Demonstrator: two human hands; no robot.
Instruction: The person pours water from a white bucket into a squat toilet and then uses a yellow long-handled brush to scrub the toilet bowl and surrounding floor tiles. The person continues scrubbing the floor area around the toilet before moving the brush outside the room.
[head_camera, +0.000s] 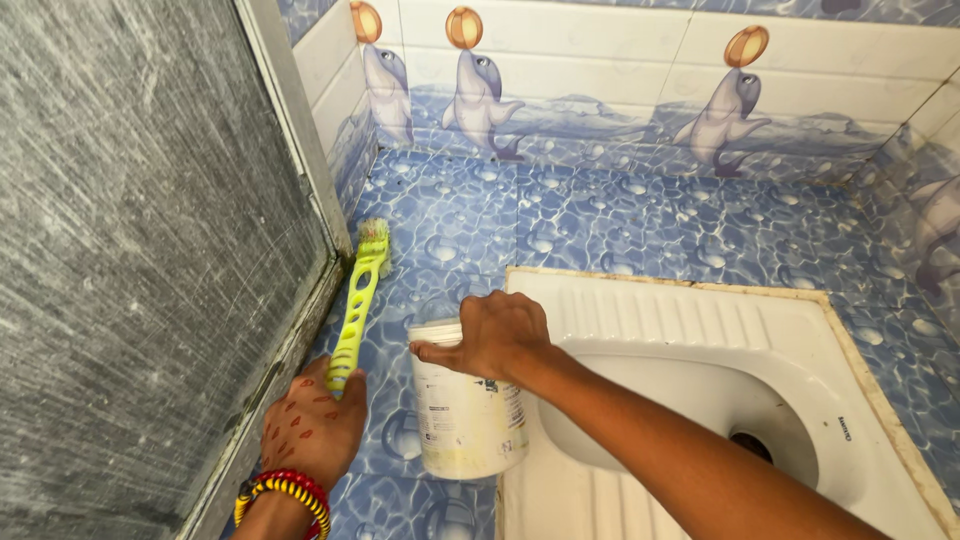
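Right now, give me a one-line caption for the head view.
Left hand holds a green brush on the blue floor tiles; right hand grips a white tub beside the squat toilet.

The right hand (497, 335) covers the top of the white tub (466, 415), so what is inside cannot be seen. The squat toilet (700, 330) is cut off at the bottom edge. The brush (358, 300) handle end hides inside the left hand (312, 425).

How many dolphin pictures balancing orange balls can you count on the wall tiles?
3 clear ones: left corner dolphin, middle dolphin, right dolphin. A partial fourth may sit at the right edge.
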